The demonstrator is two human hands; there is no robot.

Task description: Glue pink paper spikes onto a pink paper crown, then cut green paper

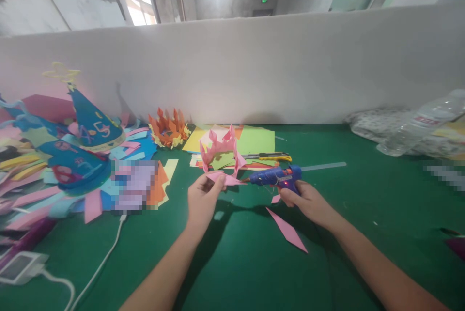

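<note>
My left grip (203, 195) pinches pink paper (230, 180), my right grip (309, 200) clasps a glue gun (268, 176), short of the surface's (378, 209) far edge.

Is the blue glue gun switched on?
It looks on: a small red light glows on the blue glue gun, near the right hand. I cannot tell how hot it is.

Around one pink paper crown (219, 146) are one orange paper crown (176, 129) at ten o'clock, at least two blue cone hats (96, 129) at nine, one plastic bottle (417, 127) at three, one hot-glue gun (269, 176) at four.
</note>
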